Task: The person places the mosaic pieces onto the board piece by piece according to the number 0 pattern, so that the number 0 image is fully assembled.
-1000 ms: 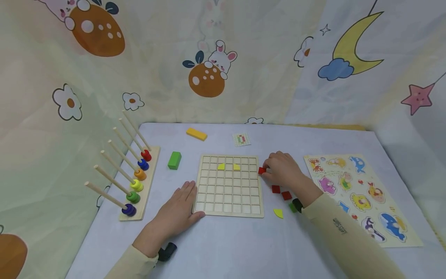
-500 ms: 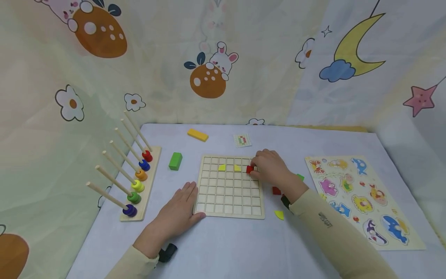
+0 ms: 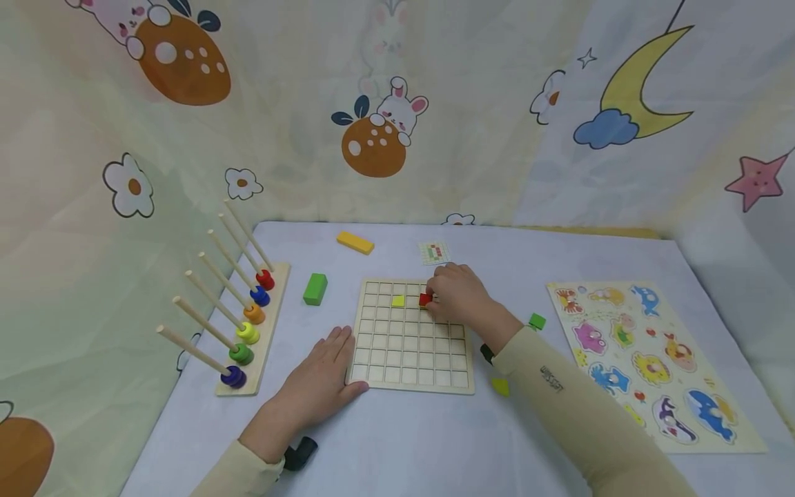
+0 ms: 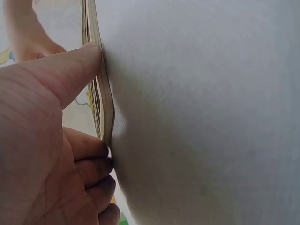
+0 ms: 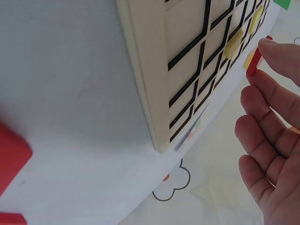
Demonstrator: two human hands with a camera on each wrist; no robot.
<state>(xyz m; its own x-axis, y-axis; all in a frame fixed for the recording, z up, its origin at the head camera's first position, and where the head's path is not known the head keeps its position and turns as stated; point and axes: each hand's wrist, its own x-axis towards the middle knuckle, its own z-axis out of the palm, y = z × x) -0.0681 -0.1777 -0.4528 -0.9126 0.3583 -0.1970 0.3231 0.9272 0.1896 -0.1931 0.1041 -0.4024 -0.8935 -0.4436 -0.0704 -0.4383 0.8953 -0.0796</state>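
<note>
**Red tile held over the gridded board**

A small red square wooden tile is pinched at the fingertips of the right hand, which is curled over the upper right part of a pale square wooden board cut into a grid of cells. The tile is held over the second row from the far edge, just right of a yellow tile that is seated in the same row. In the right wrist view, the red tile is seen on edge between the fingertips, close above the board's surface.

The left hand is laid flat on the white-covered worktop, fingers straight, and is pressed against the board's near left corner. In the left wrist view, the thumb is set against the board's thin edge.

To the right of the board, a small green block and a yellow quarter-round piece are seen on the worktop, and farther right a wooden animal puzzle board. To the left, a long green block and a wooden rack of slanted rods with coloured rings at their bases are found. Near the far edge, a flat yellow-orange bar and a small pattern card are laid.
</note>
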